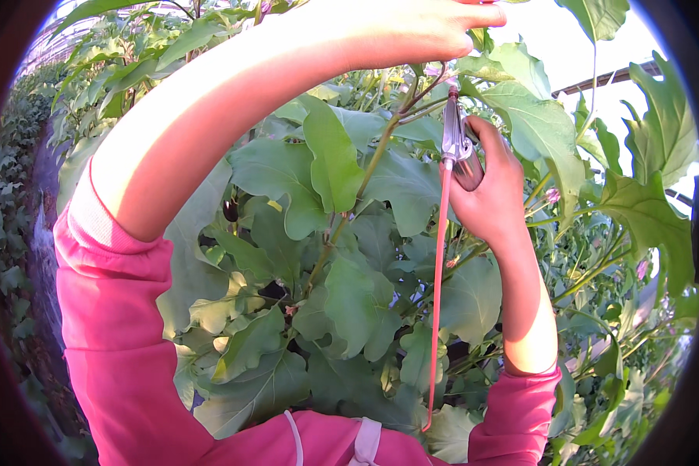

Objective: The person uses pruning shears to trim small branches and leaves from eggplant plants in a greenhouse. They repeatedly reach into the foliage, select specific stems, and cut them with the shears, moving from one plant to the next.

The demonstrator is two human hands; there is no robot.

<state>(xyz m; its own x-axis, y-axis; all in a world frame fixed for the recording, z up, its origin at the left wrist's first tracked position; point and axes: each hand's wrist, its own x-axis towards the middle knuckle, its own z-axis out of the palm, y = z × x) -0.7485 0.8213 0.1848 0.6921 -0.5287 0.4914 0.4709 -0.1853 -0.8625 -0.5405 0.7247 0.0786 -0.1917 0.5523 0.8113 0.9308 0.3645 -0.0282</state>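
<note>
My left hand (pixel 425 32) reaches across the top, just above a branching stem of an eggplant plant (pixel 378 148). Its fingers are partly cut off by the picture's edge and washed out by light, so whether they hold anything is hidden. Lower and to the right, my right hand (pixel 489 189) grips a shiny metal hand tool (pixel 453 131), held upright with its reddish tip beside the thin upper stems and a pale purple flower. A long pink strip (pixel 438 268) hangs from the tool down to near my waist.
Broad eggplant leaves (pixel 349 303) crowd the front, and lobed leaves (pixel 646 204) stick out at the right. A dark eggplant fruit (pixel 230 210) hangs left of the stem. A ground strip (pixel 43 233) runs between plant rows at the far left. Part of a frame bar (pixel 606 80) shows upper right.
</note>
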